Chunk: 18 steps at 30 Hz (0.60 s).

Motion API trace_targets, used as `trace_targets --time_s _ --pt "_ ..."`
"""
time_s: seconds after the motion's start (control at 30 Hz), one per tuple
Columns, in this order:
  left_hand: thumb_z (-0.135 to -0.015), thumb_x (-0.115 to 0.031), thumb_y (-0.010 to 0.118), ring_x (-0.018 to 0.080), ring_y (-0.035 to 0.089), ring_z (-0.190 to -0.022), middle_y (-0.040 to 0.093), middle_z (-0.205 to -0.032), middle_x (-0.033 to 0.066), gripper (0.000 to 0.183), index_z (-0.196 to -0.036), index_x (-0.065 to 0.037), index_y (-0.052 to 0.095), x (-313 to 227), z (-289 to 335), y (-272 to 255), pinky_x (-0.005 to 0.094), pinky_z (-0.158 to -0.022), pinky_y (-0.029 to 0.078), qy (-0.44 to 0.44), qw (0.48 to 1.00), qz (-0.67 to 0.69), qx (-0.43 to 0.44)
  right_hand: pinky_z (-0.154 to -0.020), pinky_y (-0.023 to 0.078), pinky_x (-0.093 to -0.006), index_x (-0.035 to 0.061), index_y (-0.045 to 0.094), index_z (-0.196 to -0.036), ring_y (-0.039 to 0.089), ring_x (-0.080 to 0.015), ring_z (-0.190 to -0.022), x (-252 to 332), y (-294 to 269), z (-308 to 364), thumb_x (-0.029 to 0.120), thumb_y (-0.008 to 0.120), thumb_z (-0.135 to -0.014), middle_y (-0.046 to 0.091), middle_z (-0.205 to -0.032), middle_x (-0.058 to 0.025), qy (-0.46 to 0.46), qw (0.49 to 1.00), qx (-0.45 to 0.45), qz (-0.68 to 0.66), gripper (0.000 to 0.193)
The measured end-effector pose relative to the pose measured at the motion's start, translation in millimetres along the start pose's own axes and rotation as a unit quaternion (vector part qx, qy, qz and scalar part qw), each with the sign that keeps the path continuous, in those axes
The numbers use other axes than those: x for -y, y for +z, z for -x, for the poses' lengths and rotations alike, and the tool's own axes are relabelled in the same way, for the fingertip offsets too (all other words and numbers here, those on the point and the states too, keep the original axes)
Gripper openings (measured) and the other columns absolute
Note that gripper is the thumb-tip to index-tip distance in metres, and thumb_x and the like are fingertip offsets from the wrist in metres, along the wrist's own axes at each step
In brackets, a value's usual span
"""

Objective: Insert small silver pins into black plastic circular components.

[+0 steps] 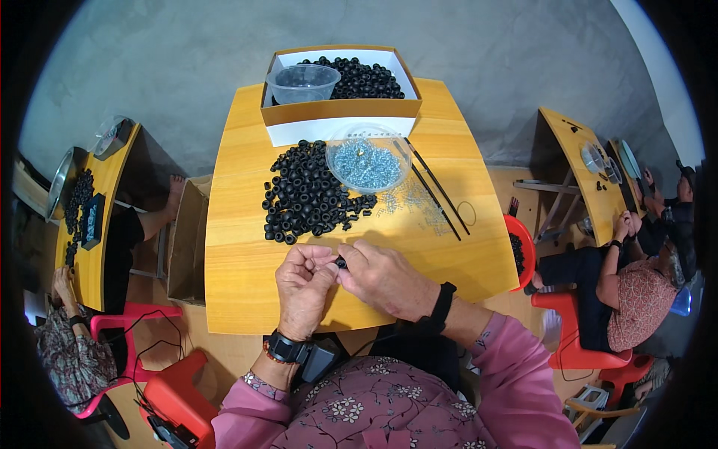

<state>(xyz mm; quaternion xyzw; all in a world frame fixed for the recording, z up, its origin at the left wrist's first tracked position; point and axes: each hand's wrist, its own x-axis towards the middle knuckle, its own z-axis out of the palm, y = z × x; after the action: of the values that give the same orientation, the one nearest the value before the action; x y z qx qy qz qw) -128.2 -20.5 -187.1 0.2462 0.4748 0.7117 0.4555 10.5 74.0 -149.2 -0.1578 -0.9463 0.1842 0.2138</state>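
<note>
My left hand (305,288) and my right hand (385,277) meet over the near part of the table. Their fingertips are pinched together around a small black hollow plug (342,263), whose open end shows between them. Just beyond my hands spreads a pile of black ring-shaped pieces (307,191). Right of that pile stands a clear round tub (404,166) full of tiny bluish transparent pieces (366,166). More of these tiny pieces lie scattered beside the tub. Fingers partly cover the held piece.
Two thin black rods (430,187) and a thin loop (467,213) lie at right. At the back, an open box (344,112) holds black pieces and a clear bowl (303,82). A red basin (526,254) stands past the table's right edge. Other people work at side tables.
</note>
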Motion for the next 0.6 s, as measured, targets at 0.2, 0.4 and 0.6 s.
trace_targets --time_s 0.2,0.4,0.6 --pt "-0.089 0.011 0.062 0.0091 0.061 -0.08 0.065 -0.094 0.0052 0.023 -0.104 -0.003 0.053 6 -2 -2 0.0234 -0.074 0.053 0.029 0.999 -0.025 -0.011 -0.071 0.055 -0.0395 -0.0051 0.056 -0.107 0.065 -0.032 -0.083 -5 5 3 0.016 0.067 -0.09 0.059 -0.089 -0.0157 -0.011 1.0 0.01 0.0 0.029" --pt "-0.088 0.011 0.063 0.0088 0.06 -0.082 0.062 -0.092 0.0044 0.023 -0.103 -0.003 0.052 4 -2 0 0.0229 -0.076 0.053 0.013 0.999 -0.048 -0.016 -0.076 0.057 -0.0403 -0.0082 0.059 -0.114 0.067 -0.0344 -0.088 -14 2 3 0.015 0.071 -0.086 0.064 -0.098 -0.0197 0.006 0.998 0.042 -0.053 0.038" --pt "-0.088 0.011 0.064 0.0089 0.059 -0.082 0.062 -0.092 0.0044 0.025 -0.104 -0.004 0.052 4 -2 5 0.023 -0.075 0.052 0.019 0.998 -0.055 -0.025 -0.071 0.054 -0.0442 -0.0042 0.058 -0.102 0.065 -0.0372 -0.083 -18 8 2 0.013 0.068 -0.088 0.06 -0.088 -0.0176 0.002 0.995 0.013 -0.103 0.025"
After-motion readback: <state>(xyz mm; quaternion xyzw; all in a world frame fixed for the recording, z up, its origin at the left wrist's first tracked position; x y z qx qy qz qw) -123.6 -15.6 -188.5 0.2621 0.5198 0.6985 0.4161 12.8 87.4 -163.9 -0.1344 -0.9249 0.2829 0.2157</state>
